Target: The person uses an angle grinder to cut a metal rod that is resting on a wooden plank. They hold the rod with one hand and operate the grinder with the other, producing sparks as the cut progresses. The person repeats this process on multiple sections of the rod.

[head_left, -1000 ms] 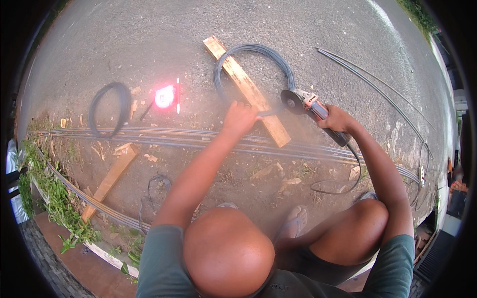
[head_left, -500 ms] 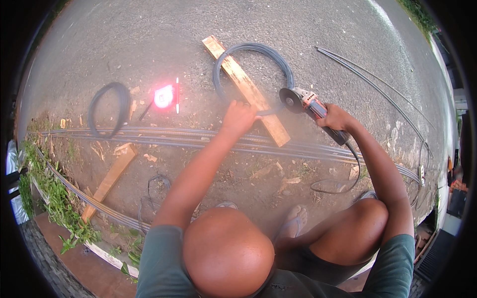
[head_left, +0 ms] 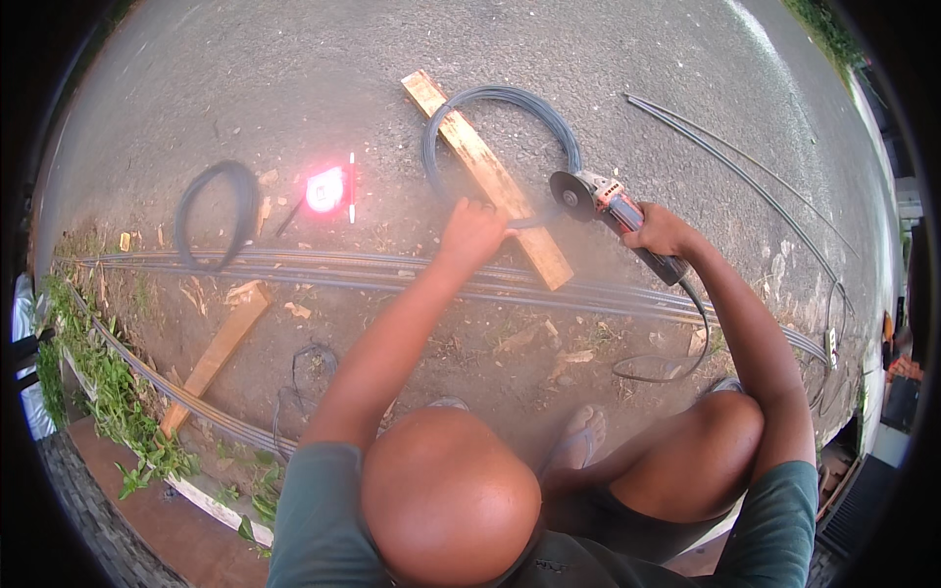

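My left hand is closed on the near part of a round coil of grey wire, pressing it over a wooden plank. In my right hand is an angle grinder, gripped by its body. Its dark cutting disc stands at the coil's right side, by the wire to the right of the plank. Whether the disc touches the wire I cannot tell. Haze blurs the wire between my left hand and the disc.
Long metal rods run across the ground between me and the plank. A second wire coil lies at left, near a glaring pinkish-red object. Another wooden piece supports rods. The grinder's cord loops near my feet. More rods lie at right.
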Available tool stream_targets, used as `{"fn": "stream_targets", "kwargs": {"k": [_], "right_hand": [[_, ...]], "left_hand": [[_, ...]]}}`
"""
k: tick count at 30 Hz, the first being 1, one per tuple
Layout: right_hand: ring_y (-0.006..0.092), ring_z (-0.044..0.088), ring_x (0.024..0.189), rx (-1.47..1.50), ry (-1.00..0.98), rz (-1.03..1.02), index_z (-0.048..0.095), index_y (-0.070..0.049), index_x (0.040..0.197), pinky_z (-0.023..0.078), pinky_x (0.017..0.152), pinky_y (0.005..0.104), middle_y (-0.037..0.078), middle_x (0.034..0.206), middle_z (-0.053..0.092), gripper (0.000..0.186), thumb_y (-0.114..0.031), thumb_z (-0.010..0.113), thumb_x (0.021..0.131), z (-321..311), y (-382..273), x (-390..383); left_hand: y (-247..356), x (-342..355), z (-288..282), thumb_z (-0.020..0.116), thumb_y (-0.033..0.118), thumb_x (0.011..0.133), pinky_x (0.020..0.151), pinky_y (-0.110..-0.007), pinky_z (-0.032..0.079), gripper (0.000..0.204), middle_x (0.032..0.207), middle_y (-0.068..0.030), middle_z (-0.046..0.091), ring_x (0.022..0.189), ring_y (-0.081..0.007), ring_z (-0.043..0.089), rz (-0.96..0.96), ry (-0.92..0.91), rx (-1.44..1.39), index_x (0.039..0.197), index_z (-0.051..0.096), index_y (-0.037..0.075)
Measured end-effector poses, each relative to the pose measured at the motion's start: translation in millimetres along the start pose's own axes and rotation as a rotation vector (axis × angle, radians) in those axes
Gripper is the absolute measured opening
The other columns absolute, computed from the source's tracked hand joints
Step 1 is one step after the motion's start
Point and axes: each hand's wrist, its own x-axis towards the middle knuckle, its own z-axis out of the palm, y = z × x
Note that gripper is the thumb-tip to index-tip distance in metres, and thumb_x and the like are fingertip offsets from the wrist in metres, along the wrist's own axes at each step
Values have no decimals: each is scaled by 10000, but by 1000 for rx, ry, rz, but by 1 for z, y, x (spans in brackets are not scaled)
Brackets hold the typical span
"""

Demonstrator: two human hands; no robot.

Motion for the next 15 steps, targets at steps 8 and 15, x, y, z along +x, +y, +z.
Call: {"fn": "stream_targets", "kwargs": {"k": [8,15], "right_hand": [[328,695,948,17,25,-10,650,55,1203,532,882,406,228,1014,716,653,-343,756,697,1,-2,4],[323,694,947,32,8,-11,652,52,1199,531,884,403,217,1015,717,649,-344,759,697,0,-1,5]], "left_hand": [[1,0,-2,592,514,970,803,-394,429,423,818,-75,711,819,-253,671,-23,-62,11,911,665,101],[3,2,-5,598,520,963,819,-400,428,429,865,-75,719,843,-252,675,-38,-95,-2,931,686,101]]}}
